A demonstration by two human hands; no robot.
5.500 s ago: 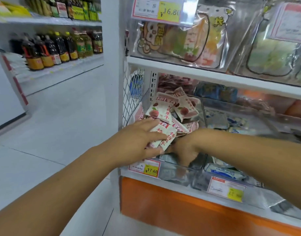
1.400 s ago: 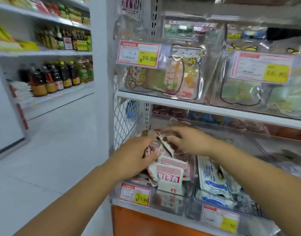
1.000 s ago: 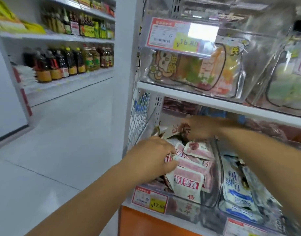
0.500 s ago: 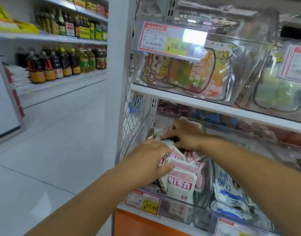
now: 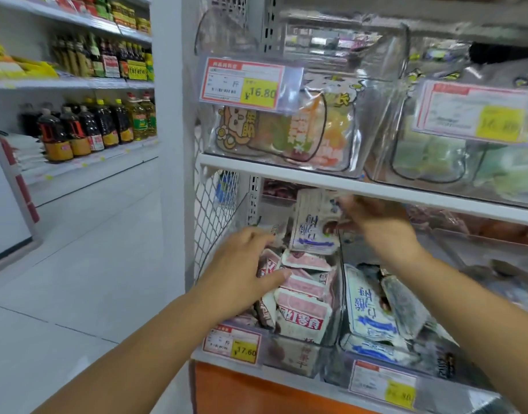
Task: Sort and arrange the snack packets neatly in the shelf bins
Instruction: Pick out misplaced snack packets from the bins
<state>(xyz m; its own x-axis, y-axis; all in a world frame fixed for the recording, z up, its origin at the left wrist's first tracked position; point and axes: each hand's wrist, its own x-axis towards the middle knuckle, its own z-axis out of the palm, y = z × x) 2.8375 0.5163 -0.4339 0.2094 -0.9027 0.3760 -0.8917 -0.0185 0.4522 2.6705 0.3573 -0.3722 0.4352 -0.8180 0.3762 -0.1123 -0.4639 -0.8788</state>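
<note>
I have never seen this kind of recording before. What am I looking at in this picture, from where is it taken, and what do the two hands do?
There is no machine here. A person wears a camera on the head, so the one picture looks forward and down at the person's own arms. In front, clear bins stand under a white shelf board. The left hand lies with straight fingers on the pink packets in the left bin. The right hand pinches a blue packet, raised above that bin, just under the board. More blue packets lie in the right bin.
</note>
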